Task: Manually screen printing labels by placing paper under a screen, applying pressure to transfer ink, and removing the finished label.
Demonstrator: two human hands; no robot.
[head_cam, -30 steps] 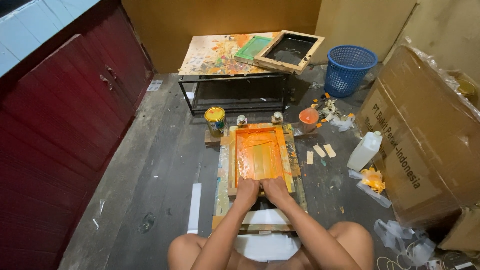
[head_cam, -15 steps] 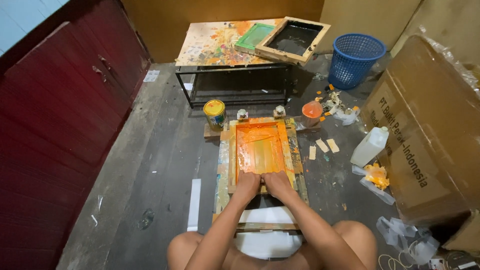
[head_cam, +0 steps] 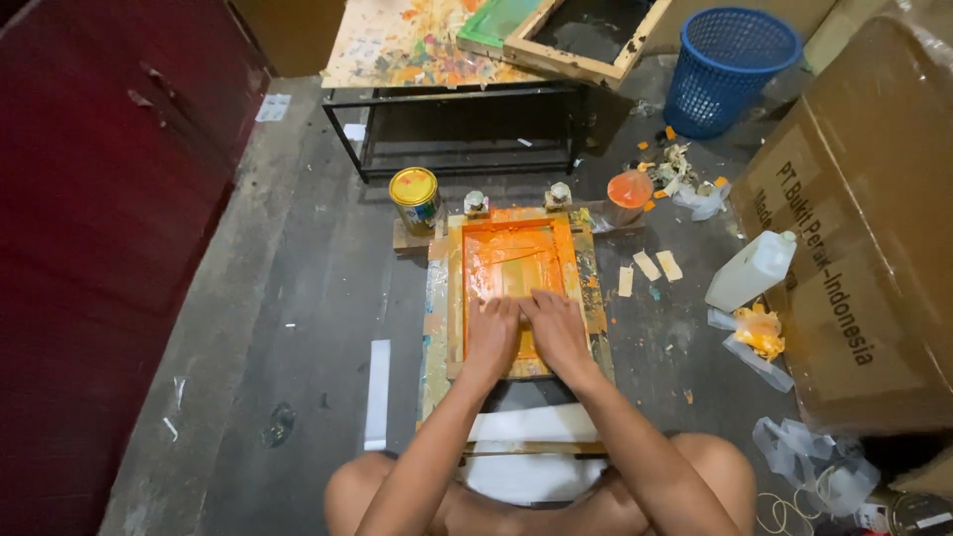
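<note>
Head view: my left hand (head_cam: pixel 493 333) and right hand (head_cam: pixel 556 330) lie side by side, touching, on the near half of the orange-inked printing screen (head_cam: pixel 511 263). Fingers curled down together; I cannot tell whether they clamp a tool, since anything beneath them is hidden. Screen sits in a wooden frame (head_cam: pixel 452 298), flat on a paint-streaked board on the floor (head_cam: pixel 298 298), directly in front of my knees. White sheet (head_cam: pixel 531 425) shows under the frame's near end.

Surface: dark grey concrete, stained. Dark red cabinet (head_cam: pixel 99 248) along the left. Low metal-framed table (head_cam: pixel 417 50) ahead, top spattered with colours, carrying 2 more frames, 1 green, 1 dark.

Containers: paint can (head_cam: pixel 415 199) with yellow-orange lid just beyond the screen's far left corner; small tub (head_cam: pixel 628 194) of orange ink at the far right corner; 2 small white-capped jars (head_cam: pixel 476 203) between them. Blue mesh basket (head_cam: pixel 728 65) further right, contents not visible. White plastic jug (head_cam: pixel 751 273) near a large cardboard box (head_cam: pixel 864 228).
</note>
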